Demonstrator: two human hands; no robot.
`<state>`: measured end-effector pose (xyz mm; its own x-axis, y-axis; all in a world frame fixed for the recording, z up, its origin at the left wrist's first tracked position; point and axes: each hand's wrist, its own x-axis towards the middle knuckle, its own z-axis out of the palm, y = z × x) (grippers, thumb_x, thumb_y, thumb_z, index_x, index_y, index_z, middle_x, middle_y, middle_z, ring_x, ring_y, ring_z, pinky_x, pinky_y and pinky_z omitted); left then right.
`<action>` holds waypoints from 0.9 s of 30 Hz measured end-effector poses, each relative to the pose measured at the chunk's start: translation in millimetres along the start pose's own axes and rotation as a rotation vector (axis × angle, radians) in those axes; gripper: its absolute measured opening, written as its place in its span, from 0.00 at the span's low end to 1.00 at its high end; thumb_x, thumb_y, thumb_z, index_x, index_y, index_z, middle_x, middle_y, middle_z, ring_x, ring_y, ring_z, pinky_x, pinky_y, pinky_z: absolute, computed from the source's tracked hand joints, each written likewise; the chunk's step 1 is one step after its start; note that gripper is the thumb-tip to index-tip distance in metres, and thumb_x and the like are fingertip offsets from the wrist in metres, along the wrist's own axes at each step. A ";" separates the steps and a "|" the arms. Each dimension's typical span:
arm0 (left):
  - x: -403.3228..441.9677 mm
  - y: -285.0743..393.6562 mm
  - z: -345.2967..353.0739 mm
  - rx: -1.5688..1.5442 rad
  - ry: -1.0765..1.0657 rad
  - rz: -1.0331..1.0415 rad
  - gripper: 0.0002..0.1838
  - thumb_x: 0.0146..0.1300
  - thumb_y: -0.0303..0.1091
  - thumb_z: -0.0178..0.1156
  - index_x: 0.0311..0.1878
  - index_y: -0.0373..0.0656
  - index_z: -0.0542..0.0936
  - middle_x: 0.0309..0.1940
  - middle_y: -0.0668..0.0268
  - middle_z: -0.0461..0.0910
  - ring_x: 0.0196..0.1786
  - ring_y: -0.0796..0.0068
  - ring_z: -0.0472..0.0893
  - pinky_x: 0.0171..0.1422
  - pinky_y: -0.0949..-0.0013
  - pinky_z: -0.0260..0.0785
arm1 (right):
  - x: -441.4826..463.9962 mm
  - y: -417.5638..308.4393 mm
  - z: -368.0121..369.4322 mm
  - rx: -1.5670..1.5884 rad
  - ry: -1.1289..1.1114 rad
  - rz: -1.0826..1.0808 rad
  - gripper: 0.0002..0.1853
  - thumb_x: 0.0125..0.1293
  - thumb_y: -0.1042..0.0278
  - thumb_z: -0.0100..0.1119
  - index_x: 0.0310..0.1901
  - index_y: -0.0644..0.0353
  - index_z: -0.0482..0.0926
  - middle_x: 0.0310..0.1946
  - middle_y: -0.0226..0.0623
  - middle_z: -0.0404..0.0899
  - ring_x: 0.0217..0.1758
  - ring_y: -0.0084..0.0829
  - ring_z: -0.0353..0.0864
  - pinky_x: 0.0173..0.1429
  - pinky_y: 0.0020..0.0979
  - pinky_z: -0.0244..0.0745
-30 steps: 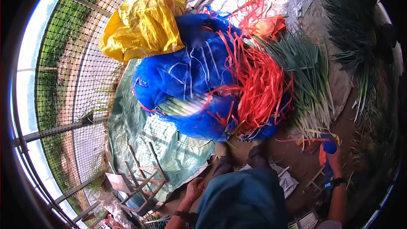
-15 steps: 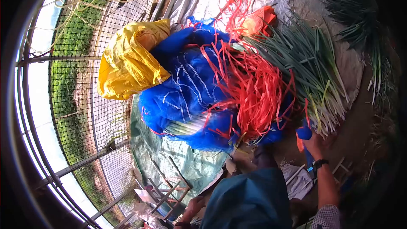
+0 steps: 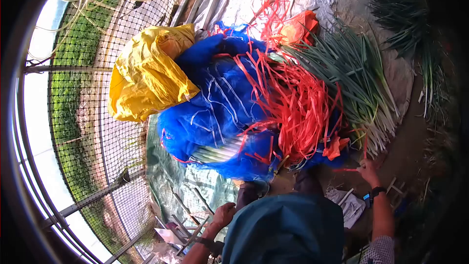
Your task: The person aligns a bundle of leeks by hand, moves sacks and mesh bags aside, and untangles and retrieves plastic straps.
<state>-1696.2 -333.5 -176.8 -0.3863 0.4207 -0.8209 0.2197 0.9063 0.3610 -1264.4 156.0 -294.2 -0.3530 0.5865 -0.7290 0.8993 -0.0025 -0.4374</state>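
My right hand point(image 3: 370, 172) is closed on a red plastic strip point(image 3: 347, 169), just below the white root ends of a pile of green onions point(image 3: 373, 129). My left hand point(image 3: 224, 214) has curled fingers and hangs beside my teal apron point(image 3: 286, 230); whether it holds anything is hidden. In front of my feet lies a large blue net bag point(image 3: 195, 120) with long white stalks point(image 3: 220, 151) showing inside. A tangle of red strips point(image 3: 303, 112) covers its right part. A small orange-red piece point(image 3: 335, 147) rests at the bag's lower right edge.
A yellow sack point(image 3: 151, 73) lies at the upper left, beside mesh fencing point(image 3: 115, 117). Below the blue bag are a green tarp point(image 3: 166, 186) and a metal frame point(image 3: 188, 220). More green onions point(image 3: 395, 10) lie at the upper right. A crumpled plastic sheet point(image 3: 349, 208) lies near my right foot.
The blue and orange-red item has left my right hand, which now grips a red strip. An orange-red piece now lies on the blue bag's edge. The view has shifted.
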 end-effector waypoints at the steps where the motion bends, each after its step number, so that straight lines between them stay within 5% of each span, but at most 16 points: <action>1: 9.6 -13.1 -5.9 0.084 0.012 0.056 0.17 0.65 0.39 0.52 0.50 0.41 0.82 0.42 0.47 0.83 0.48 0.47 0.82 0.55 0.53 0.73 | -13.4 -5.4 -0.5 0.036 -0.009 0.034 0.16 0.57 0.65 0.66 0.43 0.68 0.78 0.27 0.39 0.80 0.34 0.35 0.82 0.42 0.35 0.78; 3: 37.9 -31.2 -26.5 0.125 -0.019 0.078 0.17 0.64 0.38 0.52 0.50 0.41 0.81 0.44 0.46 0.82 0.50 0.45 0.81 0.58 0.51 0.72 | -64.5 -25.3 2.3 0.157 0.116 0.150 0.10 0.63 0.68 0.57 0.34 0.70 0.78 0.21 0.38 0.78 0.30 0.31 0.81 0.37 0.35 0.76; 5: 60.3 -25.1 -64.8 0.145 -0.033 0.088 0.17 0.64 0.37 0.52 0.50 0.39 0.80 0.44 0.45 0.82 0.51 0.45 0.80 0.58 0.51 0.72 | -106.9 -18.0 15.9 0.226 0.162 0.263 0.12 0.63 0.66 0.58 0.32 0.69 0.79 0.21 0.39 0.78 0.27 0.29 0.80 0.32 0.34 0.74; 7: 83.4 -45.1 -88.8 0.154 0.099 0.165 0.16 0.64 0.35 0.52 0.49 0.37 0.80 0.43 0.44 0.82 0.49 0.44 0.81 0.56 0.52 0.72 | -129.9 38.5 39.7 -0.095 0.311 -0.020 0.15 0.63 0.62 0.60 0.30 0.69 0.79 0.20 0.37 0.76 0.25 0.29 0.79 0.30 0.34 0.71; 10: 87.8 -48.8 -136.0 0.095 0.252 0.172 0.15 0.65 0.33 0.50 0.49 0.37 0.80 0.42 0.44 0.82 0.48 0.45 0.81 0.55 0.53 0.73 | -133.1 68.1 25.7 -0.248 0.252 0.034 0.17 0.62 0.60 0.62 0.30 0.70 0.78 0.20 0.36 0.74 0.26 0.27 0.78 0.32 0.35 0.71; 12: 77.5 -67.2 -147.3 0.088 0.267 0.042 0.15 0.65 0.34 0.51 0.48 0.37 0.81 0.42 0.45 0.82 0.48 0.45 0.81 0.55 0.53 0.73 | -123.6 -4.7 -14.5 -0.029 0.212 0.270 0.17 0.60 0.61 0.63 0.29 0.70 0.76 0.20 0.35 0.72 0.30 0.24 0.75 0.36 0.36 0.71; 16: 53.4 -77.2 -171.5 0.304 0.207 -0.010 0.15 0.63 0.36 0.53 0.44 0.38 0.83 0.39 0.46 0.83 0.45 0.46 0.82 0.53 0.53 0.74 | -32.2 98.1 -100.9 -0.035 0.317 0.156 0.13 0.60 0.62 0.63 0.32 0.66 0.78 0.20 0.33 0.74 0.24 0.27 0.77 0.30 0.36 0.71; 20: 73.8 -70.9 -243.6 0.435 0.354 0.018 0.12 0.62 0.34 0.55 0.42 0.37 0.83 0.37 0.45 0.83 0.43 0.46 0.83 0.51 0.53 0.75 | -44.5 23.1 -157.8 -0.067 0.186 0.205 0.10 0.57 0.66 0.63 0.29 0.65 0.77 0.22 0.35 0.74 0.27 0.26 0.75 0.30 0.33 0.71; 23: 118.9 10.4 -312.6 0.550 0.396 0.001 0.13 0.66 0.35 0.53 0.44 0.38 0.82 0.36 0.45 0.82 0.43 0.46 0.83 0.49 0.54 0.74 | -74.0 57.6 -151.5 -0.406 -0.042 0.146 0.10 0.53 0.67 0.63 0.23 0.64 0.76 0.22 0.41 0.74 0.26 0.34 0.76 0.30 0.36 0.71; 25: 170.3 44.5 -342.2 0.532 0.431 0.067 0.14 0.66 0.37 0.53 0.45 0.39 0.82 0.37 0.47 0.83 0.44 0.47 0.83 0.51 0.54 0.74 | -123.3 84.8 -104.5 -0.421 0.046 0.047 0.10 0.48 0.65 0.65 0.21 0.64 0.80 0.23 0.49 0.78 0.28 0.40 0.80 0.33 0.42 0.72; 26: 202.8 54.2 -353.8 0.582 0.423 0.183 0.15 0.66 0.37 0.52 0.46 0.40 0.82 0.39 0.47 0.83 0.46 0.47 0.82 0.53 0.54 0.73 | -134.6 89.9 -81.5 -0.484 -0.243 0.377 0.10 0.49 0.65 0.65 0.25 0.65 0.82 0.26 0.51 0.80 0.32 0.42 0.82 0.35 0.42 0.73; 27: 218.7 108.0 -350.6 0.631 0.400 0.137 0.15 0.67 0.38 0.51 0.46 0.40 0.82 0.40 0.49 0.83 0.46 0.47 0.82 0.54 0.53 0.73 | -172.5 179.9 -43.5 -0.312 -0.138 0.106 0.08 0.52 0.69 0.66 0.25 0.61 0.77 0.22 0.36 0.77 0.22 0.33 0.76 0.26 0.39 0.72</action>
<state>-2071.0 -129.3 -162.2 -0.5875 0.6193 -0.5209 0.7136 0.7000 0.0274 -1030.5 89.6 -224.2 -0.2661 0.4808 -0.8355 0.9608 0.2025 -0.1895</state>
